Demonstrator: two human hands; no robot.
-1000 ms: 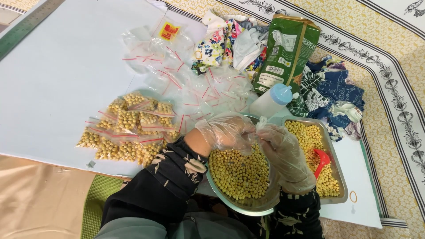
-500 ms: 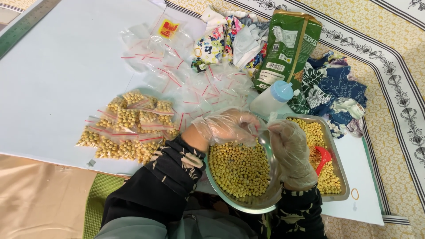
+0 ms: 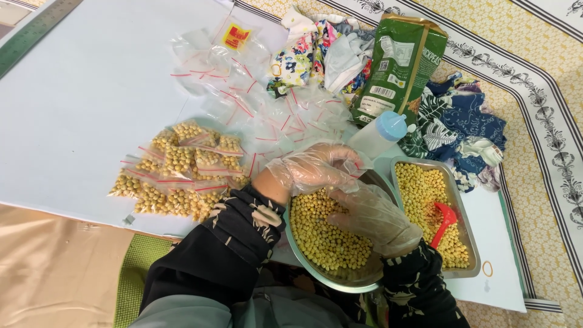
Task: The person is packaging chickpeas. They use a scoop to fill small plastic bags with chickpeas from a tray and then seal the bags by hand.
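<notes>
Two gloved hands over a bowl of yellow peas

The round metal bowl (image 3: pixel 340 276) sits at the near table edge, its near rim partly hidden by dark sleeves; the right hand (image 3: pixel 373 218) lies on the peas (image 3: pixel 322 234), fingers curled, grip unclear; the left hand (image 3: pixel 316 167) arches above the far rim, whether it pinches anything I cannot tell. Beyond: a tray (image 3: pixel 464 243) with a red scoop (image 3: pixel 443 222), filled bags (image 3: pixel 179 173), empty bags (image 3: pixel 255 103), bare table far left
</notes>
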